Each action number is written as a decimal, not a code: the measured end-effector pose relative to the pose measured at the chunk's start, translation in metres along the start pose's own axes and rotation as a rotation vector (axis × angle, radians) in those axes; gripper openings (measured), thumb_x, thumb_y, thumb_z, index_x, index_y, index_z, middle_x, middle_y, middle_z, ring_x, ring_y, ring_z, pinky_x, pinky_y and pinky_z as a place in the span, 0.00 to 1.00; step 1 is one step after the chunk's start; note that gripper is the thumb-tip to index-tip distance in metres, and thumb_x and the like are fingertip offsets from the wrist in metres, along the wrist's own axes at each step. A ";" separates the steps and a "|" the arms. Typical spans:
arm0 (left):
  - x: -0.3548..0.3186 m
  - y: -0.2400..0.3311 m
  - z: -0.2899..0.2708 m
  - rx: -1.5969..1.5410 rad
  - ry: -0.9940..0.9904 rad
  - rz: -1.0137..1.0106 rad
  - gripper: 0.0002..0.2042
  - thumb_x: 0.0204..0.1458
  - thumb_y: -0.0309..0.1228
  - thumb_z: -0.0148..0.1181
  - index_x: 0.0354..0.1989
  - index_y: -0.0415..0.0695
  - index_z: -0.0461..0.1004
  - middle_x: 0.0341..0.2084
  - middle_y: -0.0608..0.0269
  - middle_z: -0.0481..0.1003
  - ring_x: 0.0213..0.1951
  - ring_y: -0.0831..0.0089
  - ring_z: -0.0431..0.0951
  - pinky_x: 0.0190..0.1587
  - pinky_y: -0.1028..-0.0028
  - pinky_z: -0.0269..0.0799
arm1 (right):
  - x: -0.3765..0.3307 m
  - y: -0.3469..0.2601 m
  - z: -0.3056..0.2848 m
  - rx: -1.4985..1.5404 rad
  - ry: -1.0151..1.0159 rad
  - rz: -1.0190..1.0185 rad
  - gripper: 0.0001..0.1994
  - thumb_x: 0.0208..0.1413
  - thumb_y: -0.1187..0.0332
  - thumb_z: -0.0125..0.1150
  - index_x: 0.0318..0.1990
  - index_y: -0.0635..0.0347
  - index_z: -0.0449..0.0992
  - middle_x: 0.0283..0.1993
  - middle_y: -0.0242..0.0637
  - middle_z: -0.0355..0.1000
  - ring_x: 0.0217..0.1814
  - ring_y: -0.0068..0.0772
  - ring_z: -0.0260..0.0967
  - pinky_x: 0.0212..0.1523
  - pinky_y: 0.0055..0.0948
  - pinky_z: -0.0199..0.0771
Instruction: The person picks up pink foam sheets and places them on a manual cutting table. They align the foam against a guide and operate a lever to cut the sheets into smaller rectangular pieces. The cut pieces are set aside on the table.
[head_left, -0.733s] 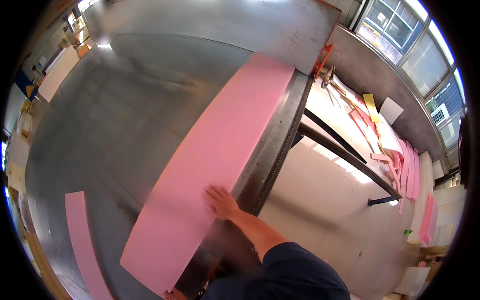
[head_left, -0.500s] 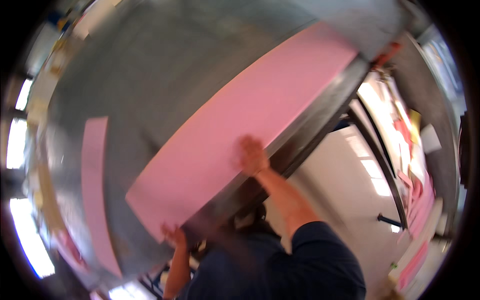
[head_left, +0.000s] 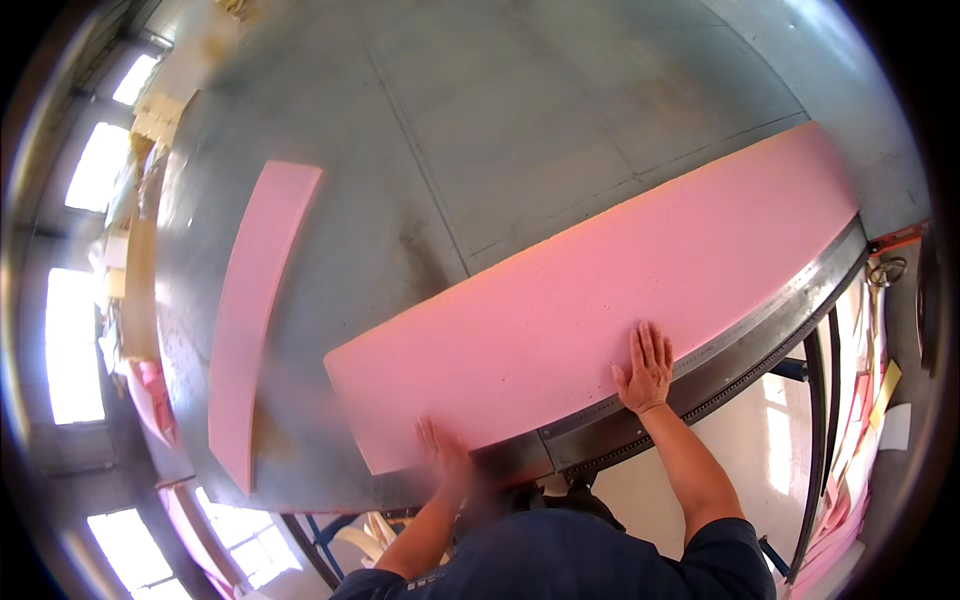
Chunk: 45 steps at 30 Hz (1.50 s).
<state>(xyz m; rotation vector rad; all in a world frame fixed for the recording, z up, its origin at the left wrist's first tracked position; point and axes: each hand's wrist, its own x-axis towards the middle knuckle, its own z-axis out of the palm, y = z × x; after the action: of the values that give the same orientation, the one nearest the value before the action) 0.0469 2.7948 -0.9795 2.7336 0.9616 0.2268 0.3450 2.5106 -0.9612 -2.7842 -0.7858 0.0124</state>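
pink slab (head_left: 600,300), right hand (head_left: 648,378) flat at its edge (thumb splayed)

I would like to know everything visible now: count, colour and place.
Large flat metallic table: one, grey, centre
Long metallic edge rail: one, grey, table's near edge
Wide rectangular foam-like slab: one, pink, along the rail
Narrow foam-like strip: one, pink, table's left
Thin offcuts: several, mainly pink, one yellow, far right
Background pieces: uncountable, mainly tan, far left
Bright windows: several, white, left background
Dark cloth shirt: one, navy, lower middle
Left hand: one, blurred, over slab's near edge
Right hand: one, bare, flat on slab
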 end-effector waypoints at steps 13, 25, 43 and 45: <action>-0.039 0.038 -0.093 0.100 0.085 -0.014 0.29 0.56 0.39 0.46 0.65 0.38 0.57 0.66 0.43 0.55 0.68 0.44 0.52 0.67 0.47 0.43 | -0.028 -0.011 -0.074 0.050 0.004 -0.002 0.37 0.51 0.55 0.57 0.68 0.57 0.57 0.73 0.41 0.49 0.76 0.49 0.43 0.73 0.50 0.40; -0.040 0.035 -0.095 0.170 0.197 0.017 0.29 0.57 0.42 0.47 0.65 0.40 0.59 0.66 0.47 0.57 0.68 0.47 0.53 0.68 0.51 0.44 | -0.027 -0.012 -0.078 0.045 0.132 -0.057 0.35 0.52 0.52 0.55 0.67 0.58 0.59 0.72 0.41 0.52 0.75 0.47 0.44 0.72 0.50 0.41; -0.038 0.023 -0.082 0.274 0.277 0.040 0.26 0.57 0.37 0.49 0.64 0.40 0.61 0.64 0.46 0.60 0.66 0.47 0.56 0.67 0.50 0.48 | -0.027 -0.009 -0.059 0.115 0.279 -0.090 0.32 0.53 0.51 0.56 0.63 0.60 0.65 0.70 0.41 0.56 0.74 0.45 0.48 0.72 0.48 0.44; -0.034 0.023 -0.080 0.282 0.292 0.045 0.26 0.58 0.36 0.49 0.64 0.40 0.61 0.64 0.47 0.60 0.66 0.48 0.57 0.67 0.51 0.48 | -0.026 -0.008 -0.060 0.117 0.287 -0.092 0.32 0.53 0.51 0.56 0.62 0.60 0.65 0.70 0.41 0.56 0.73 0.45 0.48 0.72 0.48 0.44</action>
<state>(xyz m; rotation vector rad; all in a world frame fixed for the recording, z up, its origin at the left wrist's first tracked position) 0.0165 2.7690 -0.8991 3.0397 1.0783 0.5504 0.3230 2.4893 -0.9028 -2.5591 -0.8079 -0.3380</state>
